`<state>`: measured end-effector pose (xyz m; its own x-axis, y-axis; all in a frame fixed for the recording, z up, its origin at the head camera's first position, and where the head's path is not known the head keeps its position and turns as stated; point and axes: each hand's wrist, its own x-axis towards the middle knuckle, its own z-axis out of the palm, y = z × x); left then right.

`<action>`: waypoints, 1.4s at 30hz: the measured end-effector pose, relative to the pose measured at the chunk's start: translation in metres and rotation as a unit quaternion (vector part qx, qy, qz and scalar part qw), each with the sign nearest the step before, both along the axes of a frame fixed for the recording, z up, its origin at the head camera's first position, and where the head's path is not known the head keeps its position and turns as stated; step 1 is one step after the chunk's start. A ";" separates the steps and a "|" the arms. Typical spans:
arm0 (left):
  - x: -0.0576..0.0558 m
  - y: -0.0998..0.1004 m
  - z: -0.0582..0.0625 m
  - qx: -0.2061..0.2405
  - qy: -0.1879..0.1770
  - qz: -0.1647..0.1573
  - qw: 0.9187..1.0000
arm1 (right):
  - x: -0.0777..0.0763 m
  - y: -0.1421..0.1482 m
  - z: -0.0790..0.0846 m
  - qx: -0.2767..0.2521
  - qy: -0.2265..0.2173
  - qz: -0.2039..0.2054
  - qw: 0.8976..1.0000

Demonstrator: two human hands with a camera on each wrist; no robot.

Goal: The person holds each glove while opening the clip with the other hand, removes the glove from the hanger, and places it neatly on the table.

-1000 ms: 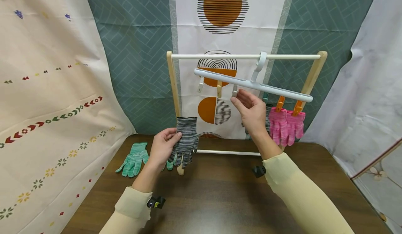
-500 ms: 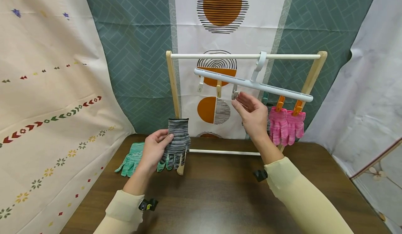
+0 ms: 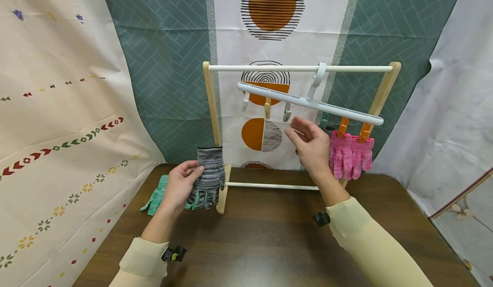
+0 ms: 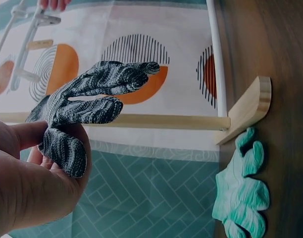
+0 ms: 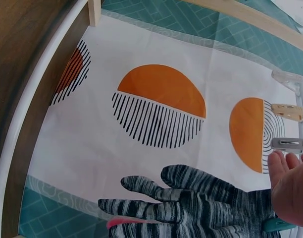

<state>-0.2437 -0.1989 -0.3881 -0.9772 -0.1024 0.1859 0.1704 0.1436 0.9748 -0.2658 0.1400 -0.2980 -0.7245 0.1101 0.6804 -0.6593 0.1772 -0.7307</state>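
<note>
Here left hand (image 3: 181, 185) pinches one gray glove (image 3: 211, 167), right hand (image 3: 313, 148) relaxed below one clip (image 3: 286, 112)

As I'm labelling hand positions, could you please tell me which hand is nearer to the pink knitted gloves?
Right. The right hand is just left of the pink gloves; the left hand is much farther left, holding a black-and-grey striped knitted glove.

left sleeve (image 3: 142, 257): long, plain, pale creamy yellow
right sleeve (image 3: 373, 235): same pale yellow, pretty plain
left wrist gadget (image 3: 173, 254): chunky little black thing with a yellow-green dab
right wrist gadget (image 3: 321, 219): black too, details too small to make out tbh
left hand (image 3: 182, 184), right hand (image 3: 313, 150): both bare
</note>
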 end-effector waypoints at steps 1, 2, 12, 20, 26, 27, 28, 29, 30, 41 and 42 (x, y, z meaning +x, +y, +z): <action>0.000 -0.001 0.000 0.006 -0.002 0.002 1.000 | 0.001 0.000 -0.001 0.001 -0.002 0.001 1.000; 0.001 -0.003 0.000 0.009 -0.003 0.003 1.000 | 0.002 0.001 -0.001 0.004 -0.003 0.000 1.000; 0.007 -0.020 -0.003 0.031 0.003 0.007 0.999 | 0.012 0.003 -0.007 0.048 0.010 -0.007 0.999; 0.013 -0.036 -0.007 0.004 -0.011 0.023 1.000 | 0.021 0.007 -0.012 0.092 0.016 0.008 0.996; 0.014 -0.047 -0.013 -0.012 0.000 0.036 0.999 | 0.031 0.010 -0.015 0.128 0.012 0.011 0.992; 0.014 -0.049 -0.014 -0.014 -0.001 0.038 0.999 | 0.032 0.011 -0.016 0.133 0.010 0.008 0.991; 0.015 -0.051 -0.015 -0.017 -0.003 0.039 0.999 | 0.033 0.011 -0.017 0.138 0.006 0.007 0.990; 0.015 -0.053 -0.016 -0.021 -0.006 0.043 0.999 | 0.035 0.012 -0.018 0.141 0.002 0.005 0.990; 0.017 -0.056 -0.017 -0.024 -0.009 0.046 0.999 | 0.036 0.012 -0.019 0.145 -0.001 0.004 0.989; 0.028 -0.093 -0.024 -0.079 -0.048 0.048 0.995 | 0.045 0.022 -0.030 0.176 -0.038 0.009 0.984; 0.029 -0.098 -0.025 -0.086 -0.053 0.044 0.994 | 0.046 0.023 -0.030 0.177 -0.039 0.010 0.983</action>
